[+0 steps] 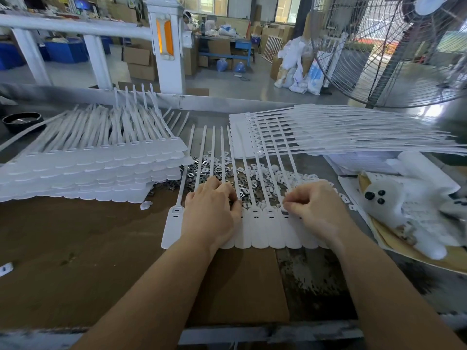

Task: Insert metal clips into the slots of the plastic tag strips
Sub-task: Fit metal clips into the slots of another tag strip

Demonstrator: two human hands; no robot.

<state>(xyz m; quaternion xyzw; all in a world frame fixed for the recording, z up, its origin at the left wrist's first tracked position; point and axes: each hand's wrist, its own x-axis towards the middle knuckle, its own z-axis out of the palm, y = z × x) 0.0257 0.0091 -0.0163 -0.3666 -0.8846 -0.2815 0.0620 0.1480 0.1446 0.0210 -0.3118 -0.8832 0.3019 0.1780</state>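
Note:
A sheet of joined white plastic tag strips lies flat in front of me, its thin tails running away over a heap of small metal clips and white plastic pieces. My left hand rests on the left part of the sheet with its fingers curled down at the slots; whether they hold a clip is hidden. My right hand pinches something small at a slot near the sheet's right side, thumb against fingertips. The pinched piece is too small to make out.
A tall stack of tag strip sheets sits at the left, another fanned stack at the back right. A black bowl stands far left. A white bag and papers lie at the right. A large fan stands behind.

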